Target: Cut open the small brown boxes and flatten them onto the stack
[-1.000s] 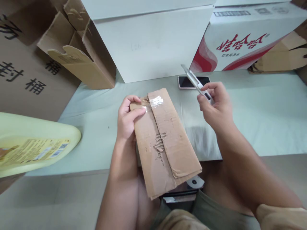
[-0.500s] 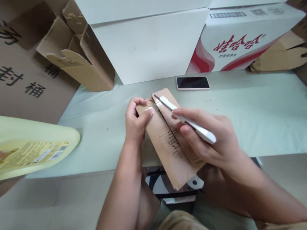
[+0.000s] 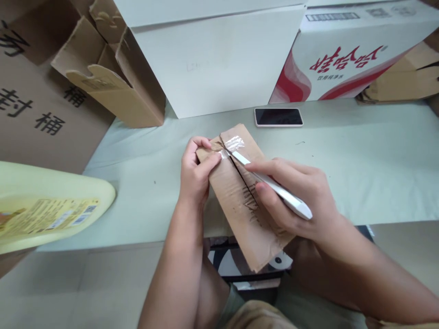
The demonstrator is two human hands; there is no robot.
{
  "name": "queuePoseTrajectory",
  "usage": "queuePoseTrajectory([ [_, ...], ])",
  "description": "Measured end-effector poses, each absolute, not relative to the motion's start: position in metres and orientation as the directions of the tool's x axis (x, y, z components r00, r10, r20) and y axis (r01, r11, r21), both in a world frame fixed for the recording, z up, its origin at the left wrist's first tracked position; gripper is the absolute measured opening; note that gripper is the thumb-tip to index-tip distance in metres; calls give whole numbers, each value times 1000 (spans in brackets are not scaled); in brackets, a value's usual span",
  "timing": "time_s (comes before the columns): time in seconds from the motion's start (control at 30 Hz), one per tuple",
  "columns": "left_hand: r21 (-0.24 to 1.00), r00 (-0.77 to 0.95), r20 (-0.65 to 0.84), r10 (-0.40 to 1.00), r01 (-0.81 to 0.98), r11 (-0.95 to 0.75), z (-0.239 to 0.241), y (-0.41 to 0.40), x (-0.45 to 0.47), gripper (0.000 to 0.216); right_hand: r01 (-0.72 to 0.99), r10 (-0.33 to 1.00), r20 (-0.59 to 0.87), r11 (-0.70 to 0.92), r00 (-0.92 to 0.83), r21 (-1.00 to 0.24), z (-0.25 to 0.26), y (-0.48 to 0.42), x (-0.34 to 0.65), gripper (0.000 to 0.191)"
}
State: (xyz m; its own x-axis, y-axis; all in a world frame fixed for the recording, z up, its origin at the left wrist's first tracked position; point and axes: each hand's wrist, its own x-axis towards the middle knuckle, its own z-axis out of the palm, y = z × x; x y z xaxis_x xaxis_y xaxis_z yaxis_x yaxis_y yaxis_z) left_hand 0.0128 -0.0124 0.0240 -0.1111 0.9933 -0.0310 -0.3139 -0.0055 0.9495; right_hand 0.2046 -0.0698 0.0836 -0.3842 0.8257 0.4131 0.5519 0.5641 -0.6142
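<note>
A small, worn brown cardboard box (image 3: 236, 201) lies tilted at the near edge of the pale green table (image 3: 360, 151), its top seam closed with clear tape at the far end. My left hand (image 3: 195, 176) grips the box's far left corner, thumb on top. My right hand (image 3: 295, 198) is closed round a white utility knife (image 3: 270, 185). The blade tip rests on the taped seam near the far end of the box.
A phone (image 3: 278, 116) lies face up behind the box. A large white box (image 3: 212, 59), a red-and-white printed carton (image 3: 343, 55) and open brown cartons (image 3: 109, 77) line the back. A yellow plastic jug (image 3: 48, 205) juts in at the left.
My right hand brought the knife down from beside the phone onto the box. The blade tip now sits at the taped seam. The box has turned slightly under my left hand.
</note>
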Motion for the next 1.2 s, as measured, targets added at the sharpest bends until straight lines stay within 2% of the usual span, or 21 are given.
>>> queuePoseTrajectory([
  [0.2, 956, -116, -18, 993, -292, -17, 23, -11, 12, 37, 570, 827, 419, 561, -374, -600, 82, -71, 204, 14],
  [0.47, 958, -128, -13, 992, -286, -25, 22, -10, 14, 40, 635, 818, 409, 573, -404, -518, 79, -70, 202, 18],
  [0.7, 959, -149, -22, 989, -282, -21, 25, -10, 15, 41, 662, 807, 426, 584, -410, -470, 78, -69, 201, 13],
  [1.0, 960, -134, -2, 991, -276, -36, 22, -11, 14, 40, 633, 808, 431, 585, -401, -508, 79, -70, 203, 7],
  [1.2, 961, -128, 18, 992, -270, -52, 18, -12, 12, 37, 572, 778, 506, 622, -373, -535, 79, -72, 205, 7],
])
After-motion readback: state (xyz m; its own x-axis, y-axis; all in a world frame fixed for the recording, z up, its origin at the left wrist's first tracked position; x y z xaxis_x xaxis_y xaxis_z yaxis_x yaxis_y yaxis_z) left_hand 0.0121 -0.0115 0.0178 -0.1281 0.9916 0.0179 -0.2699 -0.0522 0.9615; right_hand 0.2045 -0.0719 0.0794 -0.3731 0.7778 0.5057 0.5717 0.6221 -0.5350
